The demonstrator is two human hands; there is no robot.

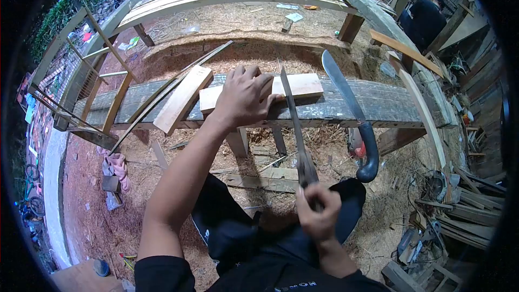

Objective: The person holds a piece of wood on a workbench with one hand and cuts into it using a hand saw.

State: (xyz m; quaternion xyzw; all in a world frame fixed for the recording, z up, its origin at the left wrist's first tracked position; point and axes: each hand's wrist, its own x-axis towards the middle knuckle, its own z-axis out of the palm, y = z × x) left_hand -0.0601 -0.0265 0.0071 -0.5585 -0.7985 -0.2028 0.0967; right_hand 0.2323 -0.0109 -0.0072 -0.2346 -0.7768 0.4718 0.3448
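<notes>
My left hand is wrapped over a pale wood block and presses it on the weathered bench beam. In my right hand is the handle of a long thin saw; its blade crosses the block just right of my left fingers. The blade's handle end is blurred. A second pale wood piece lies slanted on the beam to the left. Right of the block a machete with a black handle rests across the beam, its handle hanging over the near edge.
Thin wood strips and a wooden frame with mesh lean over the beam's left end. Long boards span the far side. A plank slants at the right. Wood shavings cover the ground; scrap wood is piled lower right.
</notes>
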